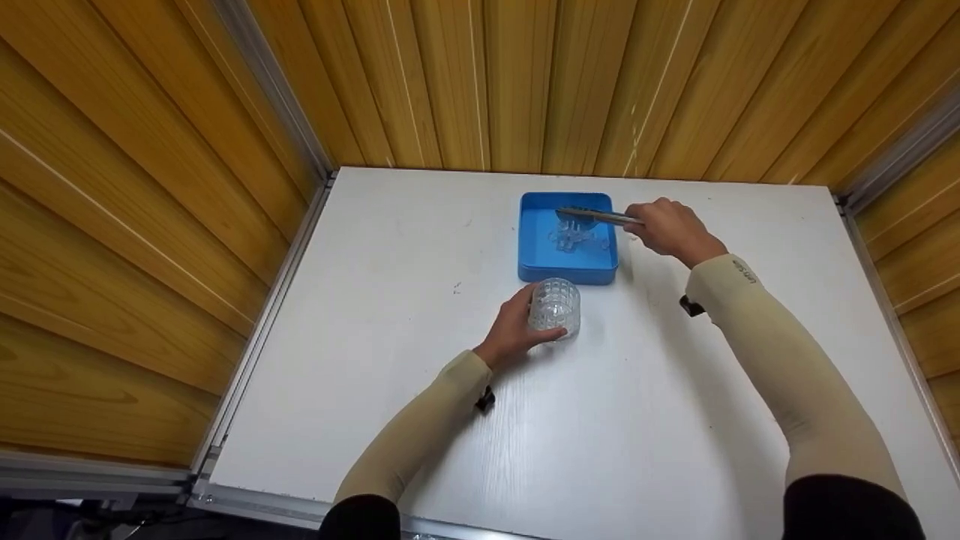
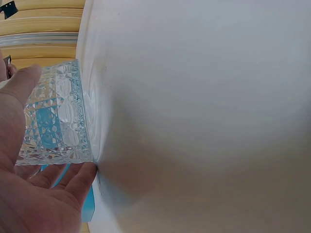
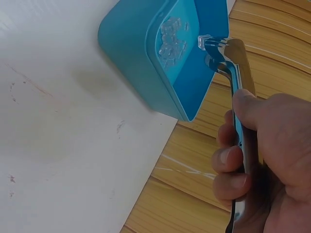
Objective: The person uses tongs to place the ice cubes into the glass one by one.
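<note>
A clear cut-pattern glass (image 1: 556,306) stands upright on the white table. My left hand (image 1: 516,324) grips it, thumb on the near side and fingers round the far side. In the left wrist view, fingertips (image 2: 87,174) lie at the glass's base, close to the table. My right hand (image 1: 667,229) holds metal tongs (image 1: 609,217) over a square blue container (image 1: 568,276). Clear ice-like cubes (image 1: 574,238) lie in a heap on its floor. At the tongs' tips in the right wrist view is a single clear cube (image 3: 202,42), above the heap.
The white table (image 1: 390,315) is bordered by wood-look panels (image 1: 517,90) at the back and sides, with metal rails (image 1: 274,90) at the corners. The blue container stands near the back edge, just beyond the glass.
</note>
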### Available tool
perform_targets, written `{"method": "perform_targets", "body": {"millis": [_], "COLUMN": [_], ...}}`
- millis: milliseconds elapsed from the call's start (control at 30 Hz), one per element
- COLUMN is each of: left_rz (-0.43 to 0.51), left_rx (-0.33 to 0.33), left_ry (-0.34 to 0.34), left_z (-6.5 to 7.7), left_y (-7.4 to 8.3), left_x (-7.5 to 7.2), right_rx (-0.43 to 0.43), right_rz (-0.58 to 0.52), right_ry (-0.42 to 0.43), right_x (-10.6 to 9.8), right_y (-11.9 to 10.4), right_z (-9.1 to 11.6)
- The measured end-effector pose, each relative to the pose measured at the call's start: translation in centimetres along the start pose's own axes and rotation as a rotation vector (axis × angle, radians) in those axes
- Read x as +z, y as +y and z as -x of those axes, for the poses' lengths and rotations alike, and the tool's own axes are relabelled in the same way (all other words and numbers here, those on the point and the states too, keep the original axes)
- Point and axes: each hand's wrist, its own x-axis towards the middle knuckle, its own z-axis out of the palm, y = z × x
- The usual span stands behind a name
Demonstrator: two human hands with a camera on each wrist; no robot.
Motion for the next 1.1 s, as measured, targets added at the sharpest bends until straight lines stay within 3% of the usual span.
{"method": "perform_targets", "body": {"millis": [567, 1100], "left_rz": [0.006, 0.028], "left_rx": [0.010, 0.030], "left_ry": [0.004, -0.002], "left_z": [0.2, 0.0], "left_y": [0.0, -0.1], "left_x": [0.0, 0.1], "right_rx": [-0.020, -0.083], "right_rz": [0.000, 0.012], "right_ry": [0.064, 0.145], "right_x": [-0.4, -0.7], "right_y": [0.2, -0.6], "right_z": [2.3, 5.9]}}
